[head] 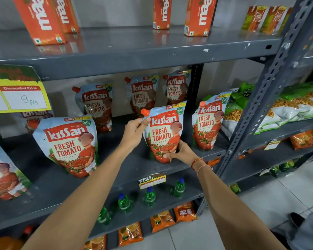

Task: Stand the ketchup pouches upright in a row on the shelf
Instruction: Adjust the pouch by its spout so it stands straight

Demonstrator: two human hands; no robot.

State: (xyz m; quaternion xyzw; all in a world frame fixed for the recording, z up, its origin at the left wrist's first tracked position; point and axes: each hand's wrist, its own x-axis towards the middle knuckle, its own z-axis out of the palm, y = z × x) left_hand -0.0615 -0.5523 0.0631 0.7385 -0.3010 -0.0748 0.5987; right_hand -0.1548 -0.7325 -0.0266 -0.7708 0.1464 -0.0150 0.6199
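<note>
Both hands hold one Kissan ketchup pouch [163, 131] upright at the front of the grey middle shelf [132, 170]. My left hand [135, 131] pinches its top left corner just below the red cap. My right hand [181, 153] grips its lower right side near the base. Another pouch [207, 123] stands to the right at the shelf's end. A further pouch [69, 145] stands to the left, and one more [3, 170] is at the far left edge. Three pouches [97, 105] [143, 94] [176, 89] stand at the back.
Orange juice cartons [42, 20] stand on the shelf above. A yellow price tag [20, 96] hangs at the upper left. A slotted grey upright [267, 87] borders the shelf on the right, with snack bags [289, 105] beyond. Green bottles [150, 196] and orange packets [162, 221] fill lower shelves.
</note>
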